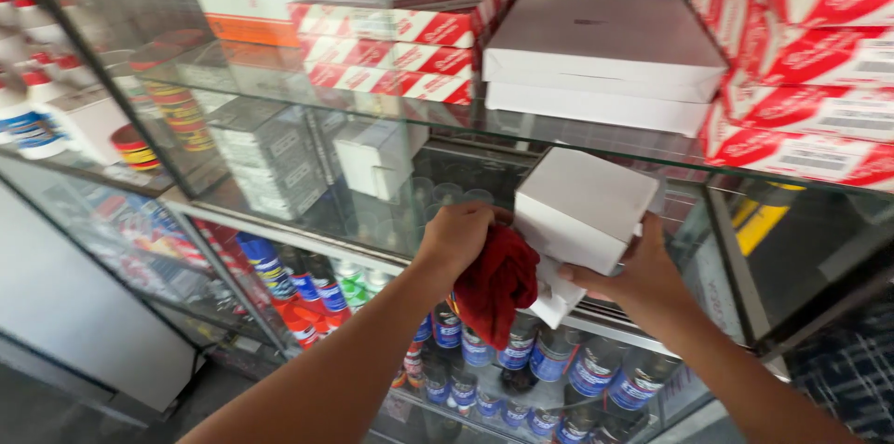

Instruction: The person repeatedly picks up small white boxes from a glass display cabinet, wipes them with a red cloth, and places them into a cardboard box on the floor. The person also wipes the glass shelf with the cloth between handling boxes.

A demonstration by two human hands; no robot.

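A tall glass display cabinet (726,248) with metal-framed shelves fills the view. On its upper glass shelf (577,132) lie two flat white cardboard boxes (601,58) stacked one on the other, with a stack of red-and-white printed cartons (400,44) just to their left and more red-and-white cartons (810,62) piled at the right edge. Behind the glass to the left stand grey printed boxes (270,155) and a small white box (372,160). The lowest level holds rows of blue-labelled round cans (559,365), and beside them upright spray cans with blue and red bands (298,290).

In front of the middle shelf, the right hand (633,272) holds a plain white cardboard box (582,207) from below and behind, its fingers wrapped about the box's lower right side; the box is tilted, clear of the shelf, with a loose flap hanging under it. The left hand (456,235) has its fingers closed around a crumpled dark red cloth (498,286), which hangs down and touches the box's left lower edge.
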